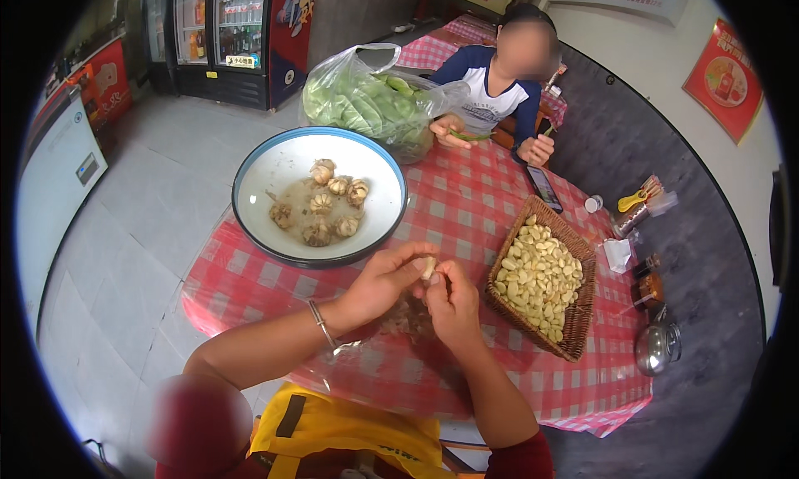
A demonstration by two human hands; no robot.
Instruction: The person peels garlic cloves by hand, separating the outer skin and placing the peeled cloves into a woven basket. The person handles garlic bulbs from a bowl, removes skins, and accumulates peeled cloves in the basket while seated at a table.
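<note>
Left hand (384,284) and right hand (454,304) pinch 1 garlic clove (429,268), peeled cloves (539,271) fill a wicker basket (586,314), and 7 bulbs (321,203) remain unpeeled.

A small pale garlic clove (429,268) is pinched nearly upright between left hand (384,284) and right hand (454,306) as I watch remotely, with whole, brown-stained bulbs (321,203) lying in a white bowl (383,188) farther left and loose ivory cloves (539,267) heaped in a wicker basket (583,312) to the right.
</note>
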